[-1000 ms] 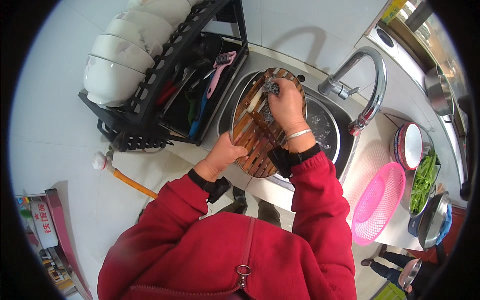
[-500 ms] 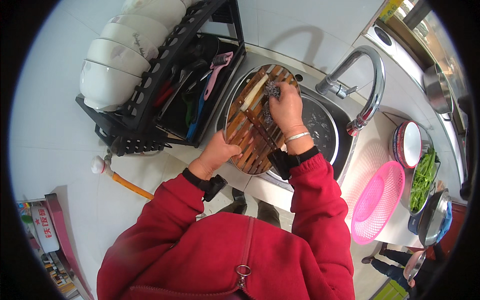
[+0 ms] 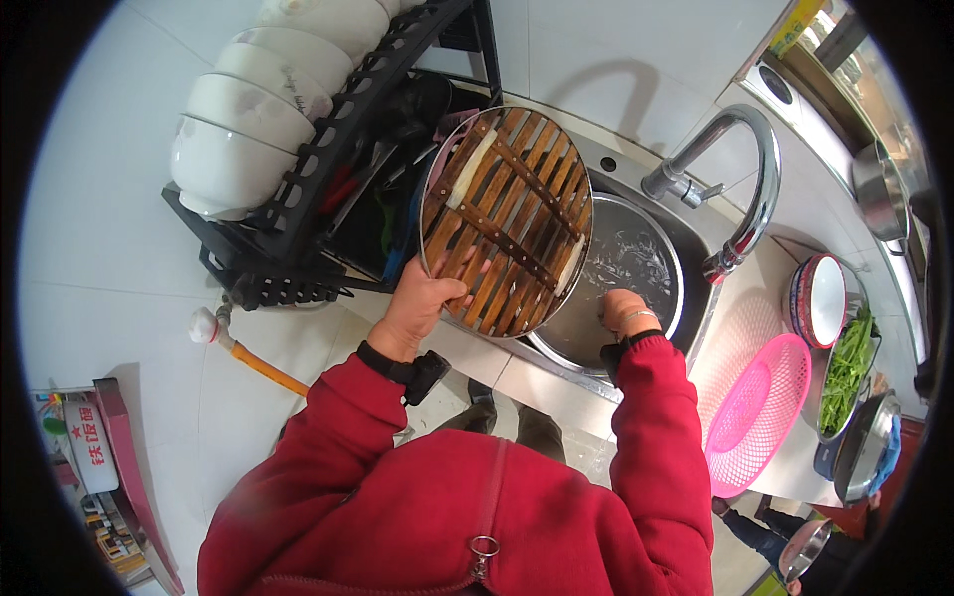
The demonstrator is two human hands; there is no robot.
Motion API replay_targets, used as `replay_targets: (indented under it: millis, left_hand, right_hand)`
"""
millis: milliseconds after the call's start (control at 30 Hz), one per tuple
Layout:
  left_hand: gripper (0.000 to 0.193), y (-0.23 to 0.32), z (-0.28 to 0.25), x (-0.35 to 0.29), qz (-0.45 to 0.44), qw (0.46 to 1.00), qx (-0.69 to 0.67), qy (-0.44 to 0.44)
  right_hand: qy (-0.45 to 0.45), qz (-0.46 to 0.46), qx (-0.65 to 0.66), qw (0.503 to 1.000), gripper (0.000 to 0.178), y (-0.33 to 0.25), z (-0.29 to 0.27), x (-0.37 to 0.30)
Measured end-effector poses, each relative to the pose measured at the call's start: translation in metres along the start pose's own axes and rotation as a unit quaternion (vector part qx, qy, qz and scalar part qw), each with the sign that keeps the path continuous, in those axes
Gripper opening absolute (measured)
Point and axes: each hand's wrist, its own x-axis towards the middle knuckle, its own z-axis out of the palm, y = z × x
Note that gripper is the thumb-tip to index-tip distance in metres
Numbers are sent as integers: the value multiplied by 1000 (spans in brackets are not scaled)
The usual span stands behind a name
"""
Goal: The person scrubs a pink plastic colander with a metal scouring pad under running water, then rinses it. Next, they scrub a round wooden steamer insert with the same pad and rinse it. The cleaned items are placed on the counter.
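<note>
My left hand (image 3: pixel 415 303) grips the lower left edge of a round wooden slatted steamer rack (image 3: pixel 509 226) with a metal rim. The rack is tilted up over the left side of the sink, its crossbars and two pale end strips facing me. My right hand (image 3: pixel 626 310) is down in a round metal basin (image 3: pixel 680 281) of cloudy water inside the sink. Its fingers are hidden in the water, and the steel wool scrubber it held earlier is out of sight.
A curved faucet (image 3: pixel 770 164) arches over the sink's right side. To the left stands a black dish rack (image 3: pixel 316 184) with stacked white bowls (image 3: pixel 231 164). On the right are a pink basket (image 3: pixel 758 417), green vegetables (image 3: pixel 847 370) and bowls. Another person holds a metal bowl (image 3: pixel 807 549) at lower right.
My right hand has left the rack's slats and dropped right into the basin's water. My left hand still holds the steamer rack, now raised slightly and turned more toward me.
</note>
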Motion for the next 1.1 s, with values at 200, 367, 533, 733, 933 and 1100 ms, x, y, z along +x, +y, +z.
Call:
replay_targets:
  millis: [200,367,533,733,933,1100]
  left_hand:
    - [59,-8,9,1,16,1000,-23,-5]
    - [55,-14,21,-1,20,999,-8,-37]
    - [53,-14,27,-3,34,998,22,-55]
    - [55,-14,32,-3,60,995,46,-61]
    - [59,-7,35,-9,43,997,26,-62]
    - [60,-4,37,-11,33,996,17,-76]
  right_hand:
    - [355,-99,141,919,39,-63,-51,-98]
    - [383,-141,135,903,78,-119,-80,-135]
    - [392,-140,80,906,78,-136,-90,-137]
    - [402,-132,78,903,77,-135,-88,-139]
    - [382,-119,89,912,79,-130,-81,-142]
    - [379,-104,82,916,80,-126,-77,-146]
